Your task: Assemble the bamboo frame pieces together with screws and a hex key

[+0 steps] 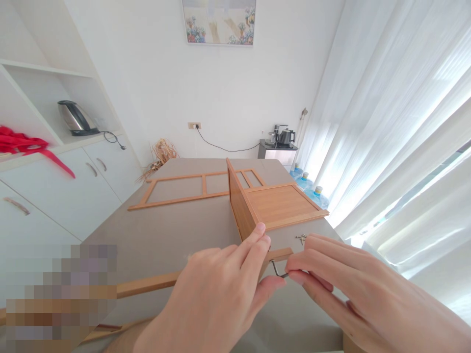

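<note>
An L-shaped hex key (276, 269) is pinched between the thumb and fingers of my right hand (356, 282). Its short end meets the end of a wooden rail (281, 254), where a screw head may be hidden. My left hand (221, 289) grips the near end of an upright wooden panel (241, 203), fingers over its edge and thumb close to the hex key. A long wooden bar (147, 285) runs leftward from behind my left hand. Just beyond my right fingers, a few small metal screws (301, 239) lie on the table.
On the grey table (184, 223) lie a flat wooden frame (176, 198) and a flat wooden panel (281, 203). White cabinets (47, 196) flank the left side. Blue water bottles (318, 196) and white curtains (368, 122) are on the right. A pixelated patch covers the lower left.
</note>
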`<control>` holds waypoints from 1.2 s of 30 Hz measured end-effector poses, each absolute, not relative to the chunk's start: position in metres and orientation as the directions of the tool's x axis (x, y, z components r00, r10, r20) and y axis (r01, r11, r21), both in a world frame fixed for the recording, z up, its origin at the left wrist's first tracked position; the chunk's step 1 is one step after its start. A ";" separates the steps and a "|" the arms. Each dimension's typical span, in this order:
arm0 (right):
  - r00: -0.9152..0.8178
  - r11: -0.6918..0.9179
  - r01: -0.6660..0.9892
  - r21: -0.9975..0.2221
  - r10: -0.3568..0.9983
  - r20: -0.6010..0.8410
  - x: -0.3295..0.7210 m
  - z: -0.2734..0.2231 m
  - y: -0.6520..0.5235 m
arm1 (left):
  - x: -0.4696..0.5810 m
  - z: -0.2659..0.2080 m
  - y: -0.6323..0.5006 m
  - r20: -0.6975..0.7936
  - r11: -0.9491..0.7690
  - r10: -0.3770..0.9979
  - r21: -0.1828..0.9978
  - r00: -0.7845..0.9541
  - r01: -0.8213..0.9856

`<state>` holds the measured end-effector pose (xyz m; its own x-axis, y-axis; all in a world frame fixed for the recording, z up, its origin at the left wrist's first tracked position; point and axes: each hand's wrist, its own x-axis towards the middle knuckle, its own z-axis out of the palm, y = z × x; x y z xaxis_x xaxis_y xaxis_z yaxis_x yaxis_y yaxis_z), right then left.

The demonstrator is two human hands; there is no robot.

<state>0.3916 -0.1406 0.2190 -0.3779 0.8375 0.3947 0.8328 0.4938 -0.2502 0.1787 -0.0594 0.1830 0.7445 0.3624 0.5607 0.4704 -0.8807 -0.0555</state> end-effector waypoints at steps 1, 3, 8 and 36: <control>-0.378 0.495 0.832 -0.251 0.836 0.397 0.392 0.219 -0.140 | 0.179 0.183 -0.059 0.558 -0.881 0.363 -0.055 0.746 0.470; -0.385 0.506 0.828 -0.242 0.826 0.411 0.392 0.219 -0.139 | 0.179 0.184 -0.059 0.554 -0.881 0.363 -0.057 0.749 0.469; -0.402 0.524 0.824 -0.215 0.809 0.430 0.390 0.220 -0.138 | 0.180 0.184 -0.059 0.558 -0.881 0.358 -0.062 0.748 0.468; -0.410 0.436 0.847 -0.303 0.900 0.150 0.401 0.219 -0.139 | 0.178 0.183 -0.062 0.545 -0.879 0.379 -0.040 0.748 0.475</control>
<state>0.4011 -0.1389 0.2190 -0.4100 0.8997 0.1497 0.8471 0.4365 -0.3031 0.1785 -0.0621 0.1827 0.7478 0.3790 0.5451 0.4749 -0.8791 -0.0402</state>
